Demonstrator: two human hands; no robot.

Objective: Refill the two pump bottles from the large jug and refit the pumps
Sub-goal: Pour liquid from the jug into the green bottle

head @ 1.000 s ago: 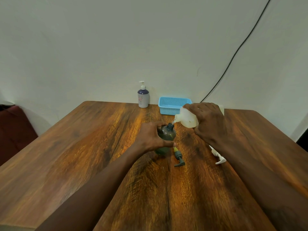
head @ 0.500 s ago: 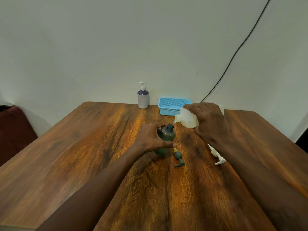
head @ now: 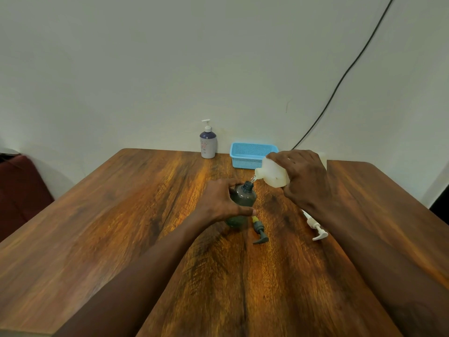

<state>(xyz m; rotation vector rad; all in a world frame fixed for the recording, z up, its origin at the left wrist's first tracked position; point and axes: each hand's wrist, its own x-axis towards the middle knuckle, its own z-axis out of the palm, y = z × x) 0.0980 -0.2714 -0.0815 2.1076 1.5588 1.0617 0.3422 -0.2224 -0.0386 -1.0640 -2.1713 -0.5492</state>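
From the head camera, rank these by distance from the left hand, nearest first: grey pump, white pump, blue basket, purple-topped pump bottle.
From the left hand:
1. Grey pump, lying on the table just right of the hand.
2. Blue basket, behind and to the right, by the wall.
3. Purple-topped pump bottle, straight back at the wall; too close to call against the basket.
4. White pump, far right, beside the right forearm.

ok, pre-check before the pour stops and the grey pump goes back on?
1. Left hand steadying the dark bottle: ok, wrapped around it, bottle upright.
2. Jug spout over the bottle neck: ok, tilted in the right hand, thin stream meets the opening.
3. Fill level in the dark bottle: cannot tell, tinted wall and hand hide it.
4. Grey pump within reach: ok, lying on the table beside the bottle.
5. White pump clear of the pour: ok, lying apart by the right forearm.
6. Spills on the table: cannot tell.
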